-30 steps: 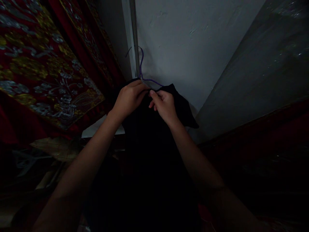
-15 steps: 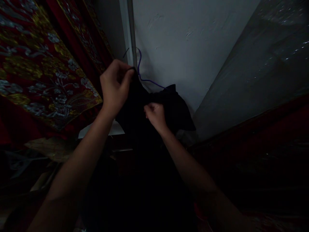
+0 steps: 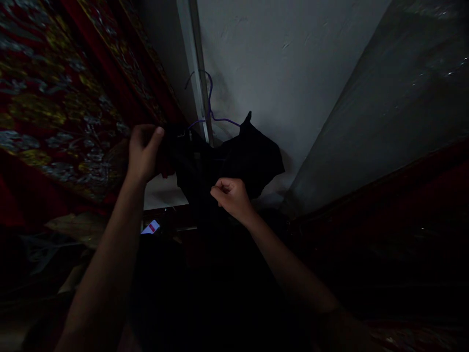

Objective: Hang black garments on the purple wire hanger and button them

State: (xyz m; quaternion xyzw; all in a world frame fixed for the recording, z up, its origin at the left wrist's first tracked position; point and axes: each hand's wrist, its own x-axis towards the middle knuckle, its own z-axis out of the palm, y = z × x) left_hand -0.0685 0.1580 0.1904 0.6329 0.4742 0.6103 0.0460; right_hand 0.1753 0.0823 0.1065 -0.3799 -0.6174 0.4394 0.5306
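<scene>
The black garment (image 3: 256,156) hangs on a purple wire hanger (image 3: 210,95); the fingers of the left hand (image 3: 142,151) pinch its edge, those of the right hand (image 3: 234,199) seem pinched on its front. Hard sideways tugging could unseat the hanger.

A loose black cloth garment (image 3: 256,154) is hung on a thin purple hanger (image 3: 210,95), hooked over a narrow pale upright strip (image 3: 194,49); one side is pinched by the left hand (image 3: 142,151), the front by the right hand (image 3: 233,199); red fabric embroidered with gold-and-silver flowers (image 3: 36,107) is seen leftward.
</scene>
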